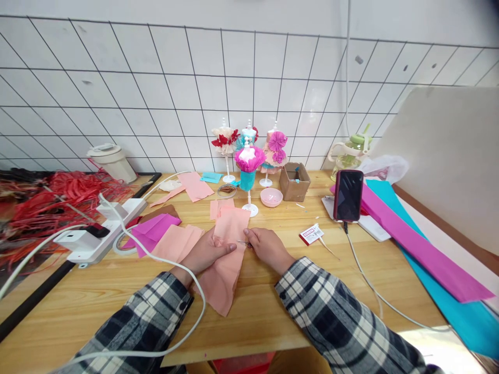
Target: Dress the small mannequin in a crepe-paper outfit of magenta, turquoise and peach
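Peach crepe paper [224,291], held over the middle of the counter [261,317], looks light, soft and easily torn, best pinched flat near an edge. Left hand [205,253] grips it from nine o'clock; right hand [270,248], at three, clasps a small metal tool [244,242].

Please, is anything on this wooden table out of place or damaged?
The long white cable looks out of place: it loops across the dark plaid left sleeve, where it might snag. I see no obvious spill or damage.
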The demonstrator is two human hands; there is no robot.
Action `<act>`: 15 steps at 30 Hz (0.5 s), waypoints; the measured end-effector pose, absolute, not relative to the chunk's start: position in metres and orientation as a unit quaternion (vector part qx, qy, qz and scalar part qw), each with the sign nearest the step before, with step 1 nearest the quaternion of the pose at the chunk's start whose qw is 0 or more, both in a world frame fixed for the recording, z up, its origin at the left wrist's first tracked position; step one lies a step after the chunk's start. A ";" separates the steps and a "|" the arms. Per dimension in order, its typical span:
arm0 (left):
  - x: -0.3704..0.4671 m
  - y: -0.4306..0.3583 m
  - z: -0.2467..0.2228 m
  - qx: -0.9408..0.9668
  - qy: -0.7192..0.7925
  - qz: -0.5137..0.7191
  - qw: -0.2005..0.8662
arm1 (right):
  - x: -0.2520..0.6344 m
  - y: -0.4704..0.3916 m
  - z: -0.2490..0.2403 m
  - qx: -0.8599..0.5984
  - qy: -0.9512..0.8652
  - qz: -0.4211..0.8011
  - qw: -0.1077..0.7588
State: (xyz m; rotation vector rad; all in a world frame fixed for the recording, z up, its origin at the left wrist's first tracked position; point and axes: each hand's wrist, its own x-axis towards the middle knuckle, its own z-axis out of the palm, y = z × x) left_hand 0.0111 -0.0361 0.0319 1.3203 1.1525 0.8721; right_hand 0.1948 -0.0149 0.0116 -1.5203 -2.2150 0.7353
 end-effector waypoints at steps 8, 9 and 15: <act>0.011 -0.035 0.027 0.560 0.500 0.375 0.543 | 0.194 -0.017 0.010 -0.536 -0.785 0.257 0.174; 0.010 -0.035 0.027 0.560 0.504 0.380 0.537 | 0.194 -0.017 0.010 -0.537 -0.785 0.256 0.175; 0.008 -0.035 0.026 0.545 0.490 0.392 0.556 | 0.194 -0.014 0.007 -0.543 -0.778 0.258 0.183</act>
